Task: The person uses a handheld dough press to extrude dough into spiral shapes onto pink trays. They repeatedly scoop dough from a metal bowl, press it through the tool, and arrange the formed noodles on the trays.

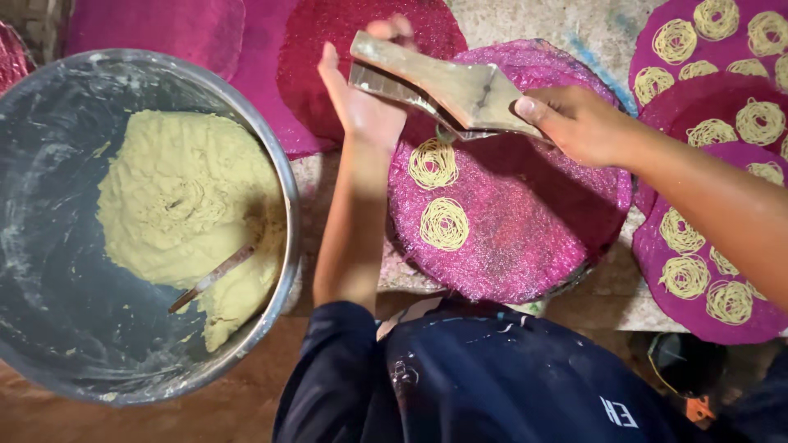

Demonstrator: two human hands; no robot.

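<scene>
Both my hands grip a wooden press [439,86] with two long handles, held over a round magenta woven mat [525,238]. My left hand [365,98] holds the far handle ends; my right hand [574,123] holds the near side. Beneath the press a thin strand of dough comes down onto a pale yellow noodle coil [433,163]. A second coil [444,223] lies just below it on the same mat.
A large steel bowl [275,164] on the left holds pale yellow dough [185,213] with a stick [212,279] in it. More magenta mats with several noodle coils [710,131] lie at right. Bare magenta mats [271,49] sit at the back.
</scene>
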